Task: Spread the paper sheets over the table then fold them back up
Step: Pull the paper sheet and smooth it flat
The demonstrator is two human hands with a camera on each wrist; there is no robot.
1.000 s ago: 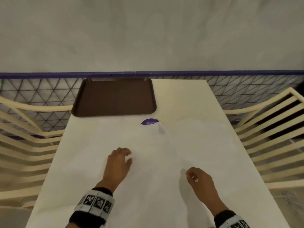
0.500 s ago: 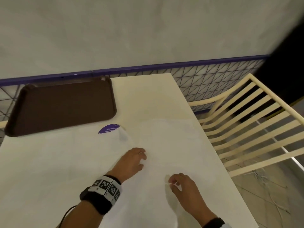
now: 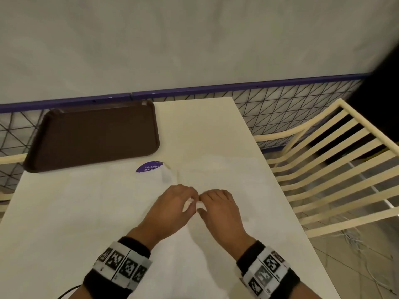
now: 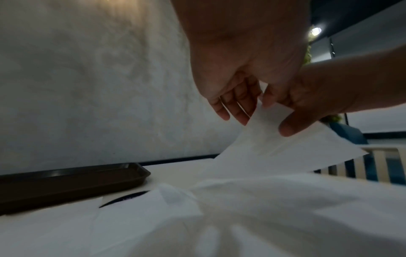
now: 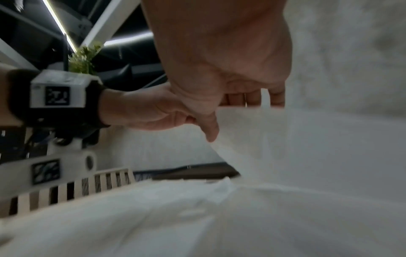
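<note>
Thin white paper sheets (image 3: 103, 212) lie spread across the pale table (image 3: 194, 126). Over the middle of them my left hand (image 3: 192, 201) and right hand (image 3: 201, 203) meet fingertip to fingertip. Both pinch the edge of one sheet (image 4: 274, 153) and hold it raised off the table. In the left wrist view the left hand's fingers (image 4: 232, 107) lie behind that edge and the right thumb (image 4: 292, 128) lies in front. In the right wrist view the right thumb (image 5: 211, 128) presses the lifted sheet (image 5: 307, 147).
A dark brown tray (image 3: 95, 134) sits at the table's far left corner. A purple round sticker (image 3: 149, 168) shows just in front of it. Cream slatted chairs stand to the right (image 3: 334, 169) and left (image 3: 8, 158). A wire mesh fence (image 3: 280, 104) backs the table.
My two hands, apart and resting on the sheets a second ago, have come together at the middle and pinched up a sheet's edge. The head view has swung right.
</note>
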